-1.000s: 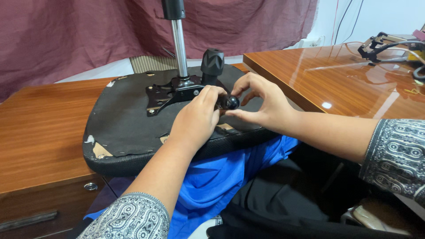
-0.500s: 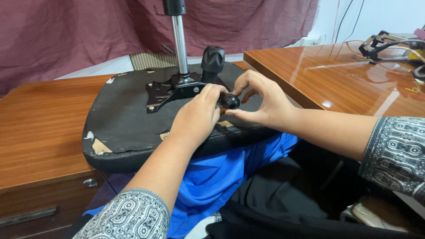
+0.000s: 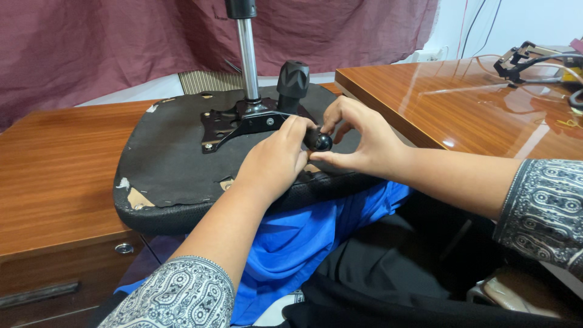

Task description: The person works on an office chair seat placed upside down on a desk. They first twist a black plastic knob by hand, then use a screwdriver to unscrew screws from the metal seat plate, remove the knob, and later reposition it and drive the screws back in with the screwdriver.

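Right now I have both hands on the underside of an upturned office chair seat (image 3: pixel 176 164), which lies across the corner where two wooden desks meet and overhangs my lap. My left hand (image 3: pixel 273 161) is closed around the black lever handle (image 3: pixel 317 141), its fingers wrapped over the shaft so that only the rounded knob end shows past my knuckles. My right hand (image 3: pixel 364 143) comes in from the other side, thumb and fingertips pinched lightly around that same knob, the remaining fingers arched above it. I cannot quite tell whether the right fingertips press the knob or merely rest beside it, since my left hand hides part of the contact.

Just behind the hands sits the black metal mechanism plate (image 3: pixel 234 121), bolted to the seat's underside, with the chrome gas-lift column (image 3: pixel 247 54) rising upright from it and a ribbed black adjustment knob (image 3: pixel 293 79) standing just beside the column. The seat's black cover is torn at its near left edge, showing pale backing.

Blue cloth (image 3: pixel 303 237) hangs beneath the seat, over my lap. The left desk (image 3: pixel 54 176) has a drawer with a small round lock. On the glossy right desk (image 3: pixel 461 103), well apart from my hands, lies a tangle of cables and a black device (image 3: pixel 528 58). A maroon curtain (image 3: pixel 109 48) covers the wall behind.
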